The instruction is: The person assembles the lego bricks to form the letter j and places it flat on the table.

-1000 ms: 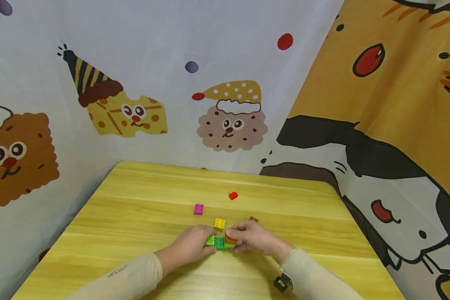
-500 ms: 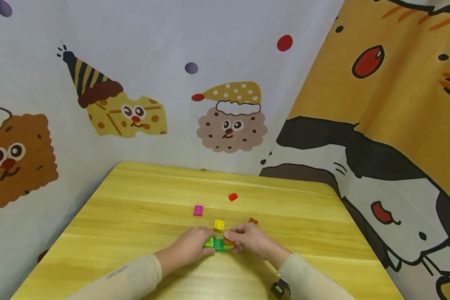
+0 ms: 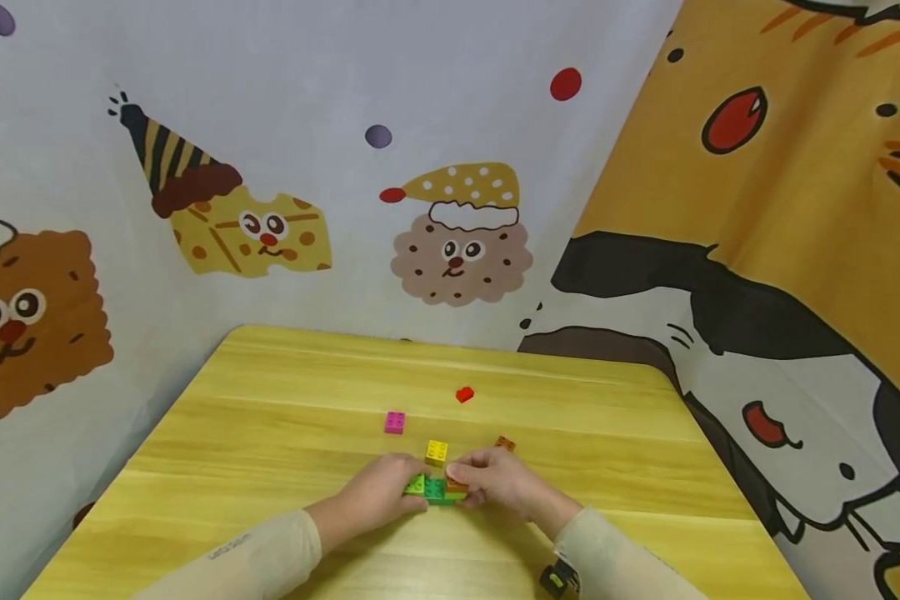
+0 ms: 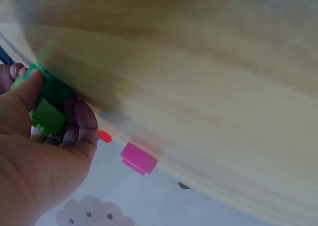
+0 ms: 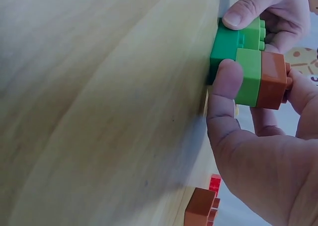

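A dark green brick [image 3: 435, 490] lies on the table with a light green brick [image 4: 48, 116] on its left end. On its right end sits another light green brick [image 5: 247, 77], topped by a brown brick [image 5: 272, 79]. My left hand [image 3: 371, 490] grips the left end, its thumb against the dark green side. With my right hand [image 3: 512, 482] I hold the right end, the thumb low on the near side and a finger over the brown brick's studs. Part of the stack is hidden behind the fingers in the head view.
Just beyond the stack stands a yellow brick [image 3: 437, 452]. A second brown brick [image 3: 505, 443] lies behind my right hand. Farther back are a magenta brick [image 3: 395, 422] and a small red brick [image 3: 465, 394]. A printed cloth hangs behind the wooden table [image 3: 285, 367].
My right hand has shifted slightly left and nearer, uncovering more of the loose brown brick. Both hands keep their hold on the stack, and the view has moved a little.
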`<state>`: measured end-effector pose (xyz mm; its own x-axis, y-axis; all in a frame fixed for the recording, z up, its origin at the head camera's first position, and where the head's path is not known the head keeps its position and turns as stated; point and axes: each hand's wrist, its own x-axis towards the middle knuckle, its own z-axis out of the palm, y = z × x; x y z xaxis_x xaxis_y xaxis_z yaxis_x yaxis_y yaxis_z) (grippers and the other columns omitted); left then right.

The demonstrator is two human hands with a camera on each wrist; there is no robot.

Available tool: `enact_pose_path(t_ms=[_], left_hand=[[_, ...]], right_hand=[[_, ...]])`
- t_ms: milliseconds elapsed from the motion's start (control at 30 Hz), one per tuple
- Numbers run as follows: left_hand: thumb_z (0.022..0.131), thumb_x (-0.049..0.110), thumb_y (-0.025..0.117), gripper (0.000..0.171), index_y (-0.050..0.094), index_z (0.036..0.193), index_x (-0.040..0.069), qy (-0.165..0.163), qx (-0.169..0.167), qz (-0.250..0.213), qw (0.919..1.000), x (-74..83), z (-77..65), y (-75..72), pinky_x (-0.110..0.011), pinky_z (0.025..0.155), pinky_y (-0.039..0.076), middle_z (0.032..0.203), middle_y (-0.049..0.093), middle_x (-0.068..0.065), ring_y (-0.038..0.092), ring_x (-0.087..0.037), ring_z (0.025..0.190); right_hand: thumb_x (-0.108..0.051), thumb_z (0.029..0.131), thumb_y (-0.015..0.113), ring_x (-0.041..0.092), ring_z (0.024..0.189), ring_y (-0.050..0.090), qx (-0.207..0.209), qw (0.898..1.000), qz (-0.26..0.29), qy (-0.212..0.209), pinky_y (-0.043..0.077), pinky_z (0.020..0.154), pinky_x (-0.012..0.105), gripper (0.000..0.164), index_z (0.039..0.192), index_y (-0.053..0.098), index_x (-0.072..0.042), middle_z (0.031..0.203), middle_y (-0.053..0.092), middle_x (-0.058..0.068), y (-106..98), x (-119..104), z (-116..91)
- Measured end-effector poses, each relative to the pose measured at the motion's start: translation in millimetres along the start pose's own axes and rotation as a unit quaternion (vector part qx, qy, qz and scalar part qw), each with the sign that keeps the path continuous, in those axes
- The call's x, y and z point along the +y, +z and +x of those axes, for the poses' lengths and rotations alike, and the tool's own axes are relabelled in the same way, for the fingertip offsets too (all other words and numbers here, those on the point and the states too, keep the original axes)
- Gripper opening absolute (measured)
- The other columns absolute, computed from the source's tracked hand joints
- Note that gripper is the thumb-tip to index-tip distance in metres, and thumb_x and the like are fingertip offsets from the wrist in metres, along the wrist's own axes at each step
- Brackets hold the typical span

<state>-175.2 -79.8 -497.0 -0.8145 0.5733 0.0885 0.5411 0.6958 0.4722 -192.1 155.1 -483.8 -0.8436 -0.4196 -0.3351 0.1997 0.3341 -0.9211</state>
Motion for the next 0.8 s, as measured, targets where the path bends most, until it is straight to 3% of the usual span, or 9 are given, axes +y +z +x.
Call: enact_pose_path(t_ms=[233,800], left_hand=[[0.081,0.031,0.082,0.042,0.072,0.116,0.01,0.004,0.002,0.001,1.0,-1.6,0.4,-2.5,-0.037,0.088,0.054,0.112,0.07,-0.003,0.065,-0.02,0.102],[0.081,0.029,0.083,0.042,0.072,0.117,0.01,-0.001,-0.007,-0.017,0.9998,-1.5,1.5,-1.5,-0.037,0.089,0.054,0.112,0.071,-0.002,0.065,-0.019,0.102]], right_hand=[[-0.034,0.093,0.071,0.021,0.075,0.066,-0.016,0.999,0.029,0.007,0.059,0.074,0.038,0.043,0.116,0.067,0.001,0.1,0.067,0.014,-0.4,-0.7,1.5],[-0.033,0.094,0.069,0.021,0.074,0.064,-0.021,0.999,0.036,0.011,0.059,0.077,0.041,0.043,0.116,0.066,0.003,0.095,0.062,0.013,-1.0,-3.0,-0.9]])
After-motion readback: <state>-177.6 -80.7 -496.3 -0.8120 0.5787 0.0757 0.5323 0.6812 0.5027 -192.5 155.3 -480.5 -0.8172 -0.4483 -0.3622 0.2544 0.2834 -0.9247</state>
